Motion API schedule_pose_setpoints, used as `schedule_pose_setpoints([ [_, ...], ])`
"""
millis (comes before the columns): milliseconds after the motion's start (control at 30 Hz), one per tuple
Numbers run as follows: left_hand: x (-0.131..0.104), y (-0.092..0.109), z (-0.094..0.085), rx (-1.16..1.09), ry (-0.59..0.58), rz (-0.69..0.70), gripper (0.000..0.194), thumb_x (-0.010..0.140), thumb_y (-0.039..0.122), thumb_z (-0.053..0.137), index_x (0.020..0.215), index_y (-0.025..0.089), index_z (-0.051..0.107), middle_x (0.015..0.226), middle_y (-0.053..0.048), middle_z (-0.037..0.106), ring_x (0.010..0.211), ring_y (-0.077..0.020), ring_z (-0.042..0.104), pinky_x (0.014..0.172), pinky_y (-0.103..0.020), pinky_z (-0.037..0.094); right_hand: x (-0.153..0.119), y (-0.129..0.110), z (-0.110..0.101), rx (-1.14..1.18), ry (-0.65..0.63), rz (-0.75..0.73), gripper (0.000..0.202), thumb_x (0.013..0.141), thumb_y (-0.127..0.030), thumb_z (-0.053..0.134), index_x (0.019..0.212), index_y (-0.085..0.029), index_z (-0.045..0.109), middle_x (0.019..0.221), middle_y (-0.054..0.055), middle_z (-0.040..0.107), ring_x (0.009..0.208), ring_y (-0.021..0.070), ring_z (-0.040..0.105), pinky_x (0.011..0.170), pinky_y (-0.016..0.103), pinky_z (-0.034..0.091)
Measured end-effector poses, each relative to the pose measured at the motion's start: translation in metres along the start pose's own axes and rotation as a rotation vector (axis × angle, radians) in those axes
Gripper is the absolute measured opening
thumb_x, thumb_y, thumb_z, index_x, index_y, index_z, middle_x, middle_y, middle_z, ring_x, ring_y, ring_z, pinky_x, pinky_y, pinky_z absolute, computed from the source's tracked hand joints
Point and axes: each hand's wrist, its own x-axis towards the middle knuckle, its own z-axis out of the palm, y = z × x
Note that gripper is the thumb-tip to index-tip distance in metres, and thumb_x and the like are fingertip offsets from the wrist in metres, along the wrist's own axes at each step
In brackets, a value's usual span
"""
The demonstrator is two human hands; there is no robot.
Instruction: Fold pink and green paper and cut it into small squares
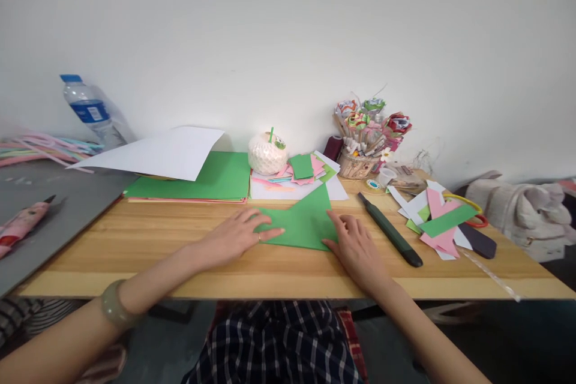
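A folded sheet of green paper (299, 225) lies on the wooden table in front of me, with a pointed corner rising toward the back. My left hand (238, 231) rests on its left side, fingers spread and flat, a ring on one finger. At the paper's right edge is my right hand (353, 243), its thumb and fingers apart and touching the edge. Neither hand is closed around the sheet. Just right of my right hand lies a dark green craft knife or pen-like tool (390, 231).
Paper strips (443, 219) and scissors handles (479, 219) lie at the right. Behind stand a basket of paper flowers (357, 165) and a white netted round object (267, 154). Green sheets (225, 177) lie at back left, beside a water bottle (92, 111) and a pink glue gun (22, 225).
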Motion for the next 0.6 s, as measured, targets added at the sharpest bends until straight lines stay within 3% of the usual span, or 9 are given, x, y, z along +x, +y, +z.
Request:
schedule_pose_setpoints([
  [133,0.020,0.005,-0.013,0.105,-0.188,0.184,0.065,0.084,0.003,0.042,0.139,0.034,0.025,0.099,-0.003,0.055,0.088,-0.0183,0.050,0.076,-0.027,0.039,0.003,0.004,-0.001,0.003,-0.056,-0.106,0.030,0.086,-0.030,0.052,0.114,-0.020,0.056,0.095,0.008,0.057,0.088,0.0219,0.053,0.078,0.035,0.046],
  [333,0.039,0.014,-0.011,0.245,-0.187,0.253,0.056,0.085,0.008,0.047,0.133,0.031,0.034,0.089,-0.002,0.055,0.074,-0.0173,0.051,0.056,-0.025,0.034,-0.001,0.000,-0.002,-0.019,0.023,-0.061,0.027,0.089,-0.027,0.046,0.109,-0.016,0.060,0.096,0.010,0.061,0.088,0.0220,0.056,0.077,0.036,0.046],
  [467,0.040,0.017,-0.007,0.278,-0.165,0.242,0.050,0.087,0.011,0.047,0.132,0.031,0.036,0.090,-0.003,0.055,0.075,-0.0172,0.052,0.055,-0.025,0.033,-0.015,-0.037,0.004,-0.020,0.140,-0.015,0.034,0.093,-0.023,0.034,0.116,-0.011,0.056,0.114,0.015,0.060,0.111,0.0261,0.050,0.098,0.049,0.030],
  [600,0.038,0.022,-0.005,0.307,-0.184,0.210,0.038,0.088,0.016,0.048,0.124,0.028,0.045,0.094,-0.004,0.056,0.081,-0.0182,0.052,0.059,-0.026,0.035,-0.030,-0.076,0.009,0.023,0.147,-0.121,0.054,0.090,-0.048,0.036,0.124,-0.009,0.050,0.128,0.012,0.053,0.121,0.0216,0.044,0.102,0.038,0.030],
])
